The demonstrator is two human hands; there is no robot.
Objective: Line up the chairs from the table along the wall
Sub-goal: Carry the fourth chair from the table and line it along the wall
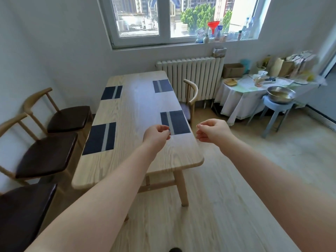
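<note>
Pale wood table (140,124) fills the middle of the room, long axis running toward the window (171,17); we count four dark placemats (174,122) on it, two per long side. Three chairs with dark seat cushions stand in a row along the left wall: far chair (67,119), middle chair (45,155), and near chair (23,215), the last cut off by the frame edge. The three sit close beside one another, backs toward the wall, seats facing the table. A fourth chair (190,99) stands at the table's right side, tucked partly under the top, just in front of the white radiator (192,77). Both our arms reach forward. Left hand (157,134) hovers above the table near the nearest right placemat, fingers loosely curled, holding nothing. Right hand (212,130) hangs in the air just past the table's right edge, fingers likewise loosely curled and empty. Neither hand touches a chair. To the right, a cloth-covered side table (241,95) carries assorted items, and a metal bowl (281,94) rests on a light blue stool (276,113).
</note>
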